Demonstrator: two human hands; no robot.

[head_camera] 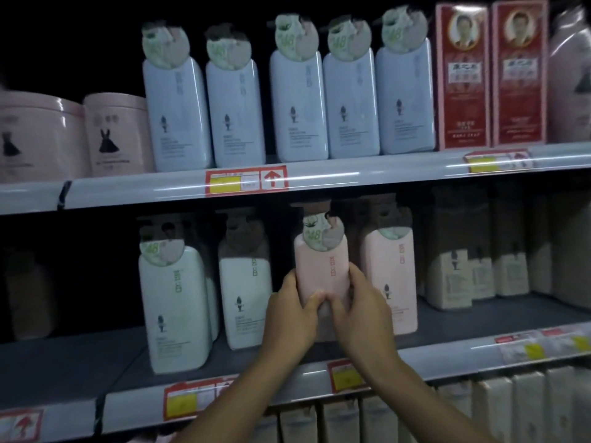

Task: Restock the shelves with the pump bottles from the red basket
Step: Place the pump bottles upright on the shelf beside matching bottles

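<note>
A pink pump bottle [321,266] stands upright over the middle shelf [287,383], between a white pump bottle [244,298] and another pink pump bottle [395,282]. My left hand [289,318] grips its lower left side. My right hand [361,311] grips its lower right side, and both thumbs press on its front. The bottle's base is hidden behind my hands. The red basket is out of view.
A pale green pump bottle [174,308] stands at the left of the middle shelf, with a dark gap further left. The top shelf [351,177] carries lilac pump bottles [299,103], pink jars [116,135] and red boxes [462,75]. Beige packs [454,276] fill the right.
</note>
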